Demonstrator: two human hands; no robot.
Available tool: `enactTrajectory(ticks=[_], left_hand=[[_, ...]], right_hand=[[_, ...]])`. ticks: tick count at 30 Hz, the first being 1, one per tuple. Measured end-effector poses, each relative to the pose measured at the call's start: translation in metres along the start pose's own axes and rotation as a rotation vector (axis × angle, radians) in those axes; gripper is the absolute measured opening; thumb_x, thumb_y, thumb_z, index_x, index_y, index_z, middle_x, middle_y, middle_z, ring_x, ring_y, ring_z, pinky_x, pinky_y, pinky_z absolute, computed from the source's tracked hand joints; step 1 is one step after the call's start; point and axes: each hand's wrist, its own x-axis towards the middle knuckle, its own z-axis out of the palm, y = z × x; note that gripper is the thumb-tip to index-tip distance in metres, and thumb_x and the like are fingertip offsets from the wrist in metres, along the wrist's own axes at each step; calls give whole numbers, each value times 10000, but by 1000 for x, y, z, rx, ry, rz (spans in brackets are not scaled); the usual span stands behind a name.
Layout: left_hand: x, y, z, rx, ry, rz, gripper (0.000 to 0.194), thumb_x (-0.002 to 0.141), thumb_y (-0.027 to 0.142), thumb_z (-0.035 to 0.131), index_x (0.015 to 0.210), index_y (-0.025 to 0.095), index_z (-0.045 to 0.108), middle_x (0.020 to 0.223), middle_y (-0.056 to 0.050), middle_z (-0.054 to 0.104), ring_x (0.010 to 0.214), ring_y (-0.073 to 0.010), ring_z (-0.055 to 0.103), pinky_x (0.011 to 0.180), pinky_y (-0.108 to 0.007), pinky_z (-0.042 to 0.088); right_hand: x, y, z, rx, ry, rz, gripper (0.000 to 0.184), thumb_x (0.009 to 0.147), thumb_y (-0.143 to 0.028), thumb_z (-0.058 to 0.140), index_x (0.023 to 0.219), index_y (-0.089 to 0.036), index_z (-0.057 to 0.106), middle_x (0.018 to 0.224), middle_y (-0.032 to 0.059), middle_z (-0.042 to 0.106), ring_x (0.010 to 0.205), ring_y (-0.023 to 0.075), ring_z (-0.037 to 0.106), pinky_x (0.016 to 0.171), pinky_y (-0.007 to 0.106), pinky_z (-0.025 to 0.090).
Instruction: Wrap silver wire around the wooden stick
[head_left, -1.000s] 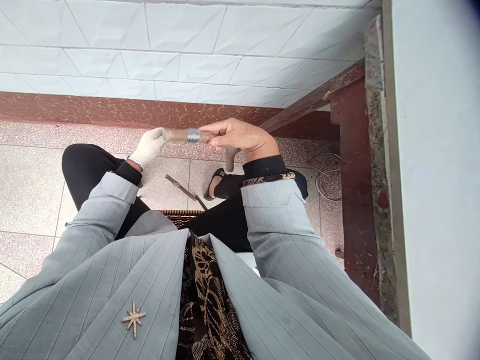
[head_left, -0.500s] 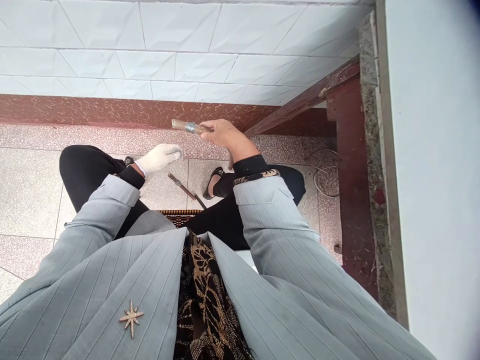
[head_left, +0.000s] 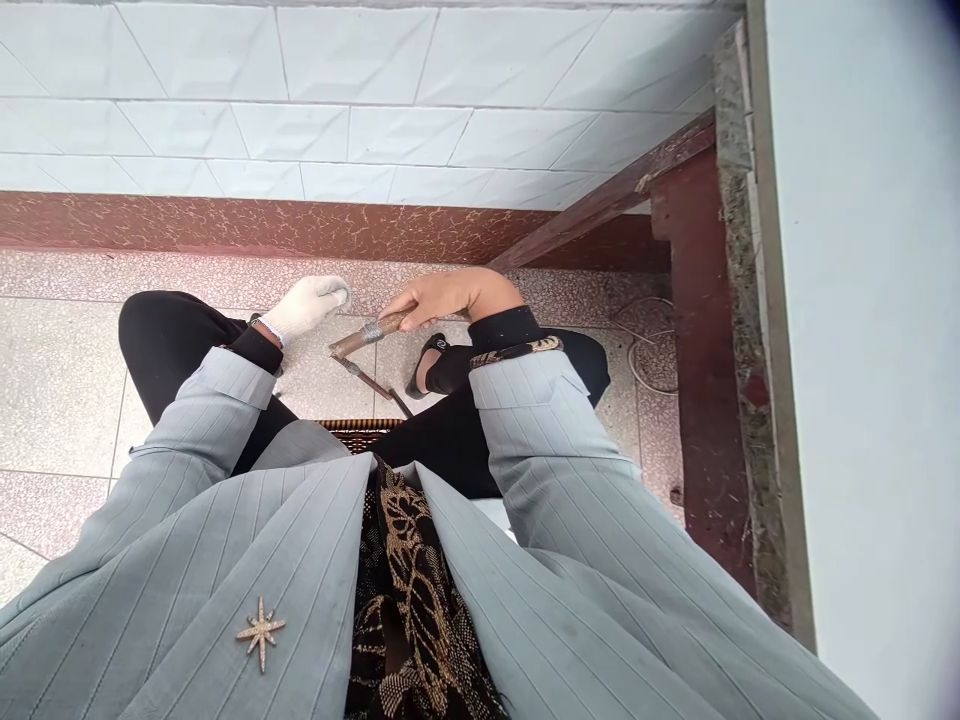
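My bare right hand [head_left: 439,298] is closed round a brown wooden handle [head_left: 349,345] with a band of silver wire wound about it. The handle slants down to the left, its free end above the floor. My left hand [head_left: 307,305] wears a white knitted glove with greyish fingertips. Its fingers are curled against the thumb, and whatever they may hold is hidden. Below the wooden handle, a thin brown stick with a dark end [head_left: 375,387] lies low between my legs; its upper tip is overlapped in view by the handle.
A white tiled wall [head_left: 292,130] with a reddish-brown base strip [head_left: 225,225] rises in front. A dark red wooden frame [head_left: 701,360] stands to the right, near a coiled pale cable [head_left: 636,355] on the speckled floor. A woven seat edge [head_left: 360,430] shows beneath me.
My right hand has lowered, tipping the wooden handle's free end from level to down-left, towards the thin stick. My left hand has shifted slightly left and stays curled.
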Motion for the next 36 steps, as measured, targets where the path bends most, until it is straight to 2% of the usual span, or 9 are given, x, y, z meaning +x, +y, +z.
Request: enactTrajectory(ticks=[2, 8, 10, 14, 18, 23, 27, 32, 36], left_hand=[[1, -4, 3, -105, -16, 3, 151, 920, 264, 535, 880, 178, 652, 652, 17, 564, 586, -121, 477, 611, -280, 383], [0, -3, 14, -320, -83, 67, 211, 989, 267, 495, 913, 176, 669, 618, 25, 495, 543, -105, 426, 548, -260, 336], [-3, 2, 14, -246, -121, 72, 212, 981, 256, 500, 907, 170, 680, 610, 35, 474, 531, -99, 400, 543, -257, 315], [-6, 10, 12, -101, -125, 115, 218, 956, 276, 522, 926, 161, 705, 643, 36, 504, 580, -103, 429, 595, -260, 348], [-6, 12, 10, -5, -130, 155, 240, 941, 301, 527, 917, 156, 717, 718, 18, 582, 671, -119, 493, 696, -279, 403], [-6, 10, 4, 40, -101, 152, 244, 925, 306, 523, 902, 154, 712, 743, 12, 605, 700, -128, 516, 759, -296, 425], [-6, 13, -4, 71, -41, 117, 222, 902, 265, 515, 856, 157, 703, 784, -6, 640, 737, -140, 544, 776, -300, 434], [-8, 17, -12, 81, 69, 40, 197, 888, 225, 513, 831, 160, 690, 755, -18, 640, 757, -155, 556, 757, -296, 442], [-6, 12, -12, 24, 119, -3, 177, 898, 233, 525, 821, 165, 669, 685, -8, 586, 706, -149, 531, 677, -290, 408]], right_hand=[[-9, -1, -1, 135, 69, -159, 562, 871, -436, 836, 1374, -197, 757, 863, -3, 733, 703, 128, 604, 693, 247, 487], [-18, 0, -1, 670, 632, -556, 504, 857, -428, 868, 1289, -207, 732, 778, -22, 635, 652, 103, 517, 620, 233, 452], [-13, 2, -1, 731, 769, -504, 448, 901, -449, 830, 1270, -217, 726, 765, -10, 617, 642, 115, 510, 598, 243, 454], [2, 9, -3, 575, 896, -197, 426, 962, -454, 757, 1311, -212, 733, 748, 17, 614, 642, 157, 540, 591, 281, 481], [12, 16, -2, 323, 875, -25, 487, 964, -407, 722, 1393, -177, 732, 822, 46, 675, 724, 184, 597, 676, 311, 518], [15, 13, 0, -52, 764, 143, 463, 902, -246, 730, 1358, -181, 784, 1115, 81, 769, 994, 247, 685, 881, 343, 516], [19, 13, 1, -195, 627, 177, 459, 882, -214, 732, 1335, -227, 806, 1184, 79, 779, 1040, 267, 693, 876, 334, 500], [18, 13, 3, -87, 243, 96, 417, 832, -279, 821, 1248, -260, 838, 851, 12, 749, 737, 173, 635, 738, 284, 482], [9, 8, 3, 101, 33, -60, 482, 821, -379, 851, 1280, -237, 815, 813, -11, 725, 657, 123, 565, 667, 243, 455]])
